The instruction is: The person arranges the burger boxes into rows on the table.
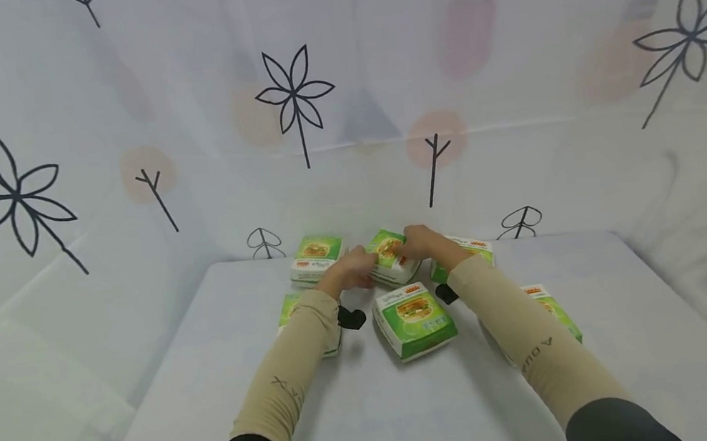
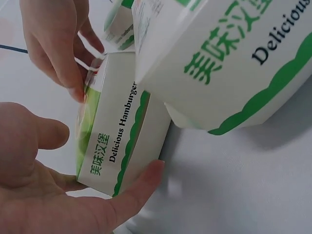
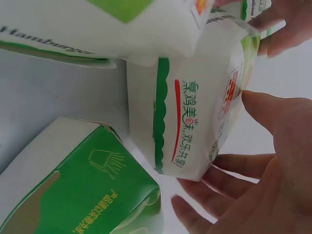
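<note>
At the back of the table, a green-and-white hamburger box point(image 1: 389, 254) lies between both hands. My left hand point(image 1: 353, 269) holds its left side, with the fingers along the end wall and the thumb by the top, as the left wrist view shows. On the other side, my right hand point(image 1: 425, 243) grips the box, its thumb point(image 3: 258, 109) at the top edge and fingers point(image 3: 197, 195) behind the far side. Just in front sits another hamburger box point(image 1: 416, 320), touched by neither hand.
Matching boxes stand around: one at back left point(image 1: 317, 259), one at back right point(image 1: 482, 250), one at front left point(image 1: 288, 308) and one at front right point(image 1: 553, 311), the last three partly hidden by my arms. A patterned curtain point(image 1: 368, 176) hangs behind the white table point(image 1: 400, 417).
</note>
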A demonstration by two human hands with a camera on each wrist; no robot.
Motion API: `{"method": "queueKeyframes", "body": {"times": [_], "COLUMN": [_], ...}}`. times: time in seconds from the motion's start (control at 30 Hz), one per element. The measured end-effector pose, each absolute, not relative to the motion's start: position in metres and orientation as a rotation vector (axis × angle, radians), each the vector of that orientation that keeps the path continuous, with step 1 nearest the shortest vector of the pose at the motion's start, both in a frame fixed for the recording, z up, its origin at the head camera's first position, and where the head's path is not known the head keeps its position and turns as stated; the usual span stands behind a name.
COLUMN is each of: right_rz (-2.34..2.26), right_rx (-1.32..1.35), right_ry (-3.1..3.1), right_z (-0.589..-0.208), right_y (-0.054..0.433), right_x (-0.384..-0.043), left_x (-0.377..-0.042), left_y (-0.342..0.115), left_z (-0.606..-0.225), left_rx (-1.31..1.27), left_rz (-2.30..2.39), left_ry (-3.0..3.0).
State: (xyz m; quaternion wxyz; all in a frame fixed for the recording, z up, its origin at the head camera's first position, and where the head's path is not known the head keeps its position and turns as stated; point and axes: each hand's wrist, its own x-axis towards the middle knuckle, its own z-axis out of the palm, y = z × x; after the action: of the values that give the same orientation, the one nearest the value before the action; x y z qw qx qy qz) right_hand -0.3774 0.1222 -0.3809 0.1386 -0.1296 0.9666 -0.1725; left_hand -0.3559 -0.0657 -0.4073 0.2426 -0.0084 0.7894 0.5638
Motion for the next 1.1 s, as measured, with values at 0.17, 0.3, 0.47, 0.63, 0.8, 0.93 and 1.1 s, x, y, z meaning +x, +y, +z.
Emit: {"method": "queueKeyframes", "body": {"times": [0.17,0.3,0.47,0.63,0.8,0.93,1.1], "right_rz": [-0.490,-0.476,-0.455,-0.476,-0.531,-0.557,-0.575], "right_rx": [-0.360,-0.344,-0.340,-0.344,-0.361,-0.359,-0.301], "right_ry": [2.801,2.805,2.813,2.834,2.803,2.814,2.850], "right_z": [-0.380,-0.379,-0.377,-0.374,-0.376,-0.380,-0.383], "right_y": [0.119,0.117,0.119,0.125,0.128,0.125,0.119], "right_x": [-0.368,-0.362,-0.358,-0.358,-0.359,-0.356,-0.350], "left_x": [-0.357,-0.359,-0.358,-0.353,-0.349,-0.350,-0.357], "left_y": [-0.071,-0.074,-0.073,-0.064,-0.056,-0.056,-0.061], "left_z": [-0.410,-0.410,-0.408,-0.405,-0.403,-0.401,-0.405], "left_rx": [-0.038,-0.039,-0.020,-0.010,-0.001,0.014,0.001], "left_rz": [1.533,1.529,1.505,1.494,1.446,1.413,1.419], "left_ry": [2.190,2.192,2.184,2.149,2.047,2.097,2.135]}}
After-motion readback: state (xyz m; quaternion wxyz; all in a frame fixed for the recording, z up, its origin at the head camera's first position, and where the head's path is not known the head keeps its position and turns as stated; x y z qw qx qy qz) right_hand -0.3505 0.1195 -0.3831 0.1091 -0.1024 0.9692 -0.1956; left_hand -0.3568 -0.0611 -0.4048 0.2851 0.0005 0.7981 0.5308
